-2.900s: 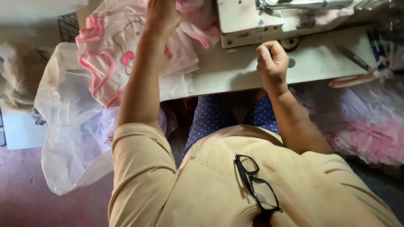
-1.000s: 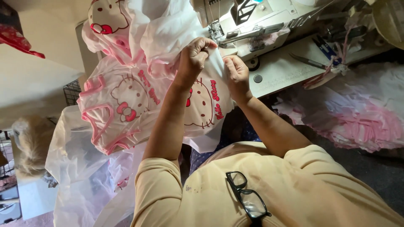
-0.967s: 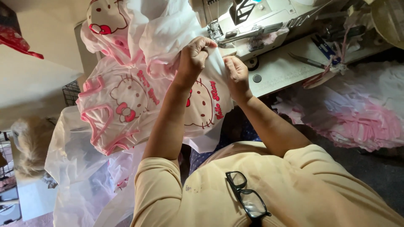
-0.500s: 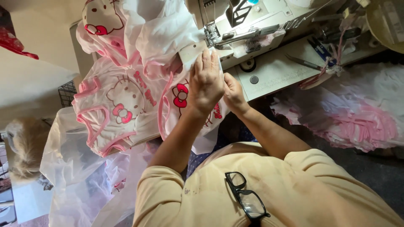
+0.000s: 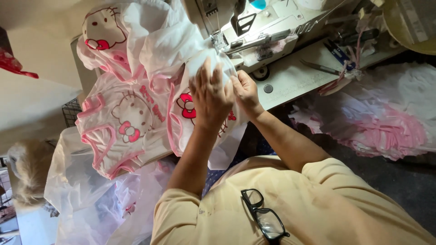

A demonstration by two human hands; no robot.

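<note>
Left hand (image 5: 210, 97): fingers spread, palm flat, pressing down on the white garment (image 5: 181, 90). Right hand (image 5: 245, 90): just beside it at 3 o'clock, fingers curled, pinching a fold of the same cloth. Garment: white with pink trim and a red bow print, lies on the worktop (image 5: 290, 79) edge, its top bunched under the sewing machine (image 5: 245, 22) at 12 o'clock from the hands. Second printed garment (image 5: 122, 127) at 9 o'clock, overlapping the first. Scissors (image 5: 336, 50) on the worktop at 2 o'clock. Pink-white cloth pile (image 5: 381, 122) at 3 o'clock, on the floor. Glasses (image 5: 265, 215) hang on the shirt at 6 o'clock.
</note>
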